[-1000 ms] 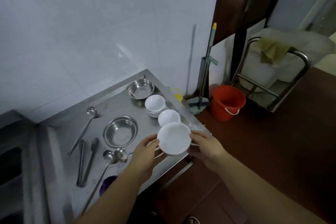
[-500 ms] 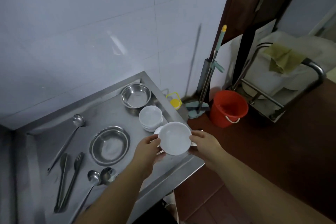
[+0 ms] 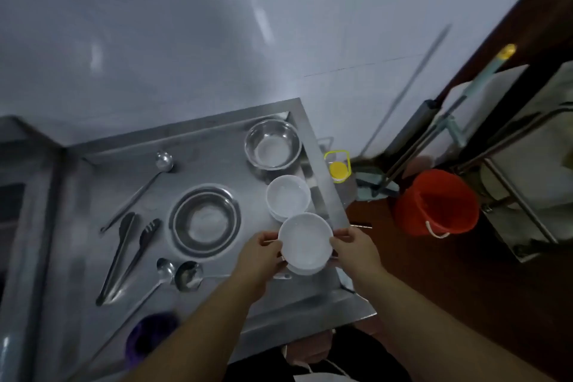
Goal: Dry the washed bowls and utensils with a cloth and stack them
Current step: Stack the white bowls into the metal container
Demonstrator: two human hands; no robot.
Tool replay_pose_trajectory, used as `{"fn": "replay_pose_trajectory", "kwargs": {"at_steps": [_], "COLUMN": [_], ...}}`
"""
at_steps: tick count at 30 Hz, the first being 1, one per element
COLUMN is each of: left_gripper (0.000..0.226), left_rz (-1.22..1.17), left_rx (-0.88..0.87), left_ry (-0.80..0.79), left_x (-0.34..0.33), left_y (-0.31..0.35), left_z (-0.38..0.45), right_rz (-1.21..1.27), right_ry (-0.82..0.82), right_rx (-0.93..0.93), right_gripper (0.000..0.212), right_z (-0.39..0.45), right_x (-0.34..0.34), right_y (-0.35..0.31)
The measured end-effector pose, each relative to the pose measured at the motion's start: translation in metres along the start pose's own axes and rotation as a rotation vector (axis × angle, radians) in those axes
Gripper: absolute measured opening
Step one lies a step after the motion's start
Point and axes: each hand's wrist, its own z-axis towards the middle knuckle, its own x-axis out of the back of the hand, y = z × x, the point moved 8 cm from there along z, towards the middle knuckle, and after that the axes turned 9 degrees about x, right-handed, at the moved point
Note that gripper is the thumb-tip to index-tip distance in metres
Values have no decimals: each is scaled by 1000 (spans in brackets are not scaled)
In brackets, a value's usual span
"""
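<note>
Since a moment ago my view has tipped further down, so the steel table (image 3: 93, 195) fills more of what I see, and the white bowl (image 3: 305, 240) I hold has come lower, close over the second white bowl whose rim (image 3: 305, 271) peeks out just beneath it. I cannot tell whether the two already touch.

My left hand (image 3: 259, 253) grips the bowl's left edge, fingers curled against its side; my right hand (image 3: 353, 246) grips the right edge the same way, thumb at the rim. The bowl sits upright between them, near the table's front right corner. It is plain, glossy white, round and shallow-walled, with a soft sheen inside; the blur hides whether it is wet.

Just behind it stands a stack of white bowls (image 3: 288, 197), and behind that a steel bowl (image 3: 273, 144) by the back corner. A wider steel basin (image 3: 205, 222) lies left of my hands. Further left lie a pair of tongs (image 3: 124, 253), a long ladle (image 3: 136, 192) with its cup toward the wall, and two spoons (image 3: 179, 273) near my left forearm. A purple thing (image 3: 148, 335) sits blurred at the front edge.

On the floor to the right stand a red bucket (image 3: 437, 201) and a yellow-capped bottle (image 3: 338, 170) beside the table.
</note>
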Motion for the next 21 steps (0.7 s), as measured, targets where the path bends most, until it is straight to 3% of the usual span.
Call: {"fn": "replay_pose_trajectory", "kwargs": {"at_steps": [13, 21], "left_gripper": [15, 21], "left_rz": [-205, -140], "left_rx": [89, 52], "left_ry": [319, 376], "left_x": [-25, -14], "left_y": [-57, -51], "left_z": [5, 5], "right_rz": [-141, -215], "right_ry": [-346, -386], "right_rx": [1, 17], "right_gripper": [9, 9], "right_z": [56, 58], "right_x": [-7, -18], "right_y": [14, 12]}}
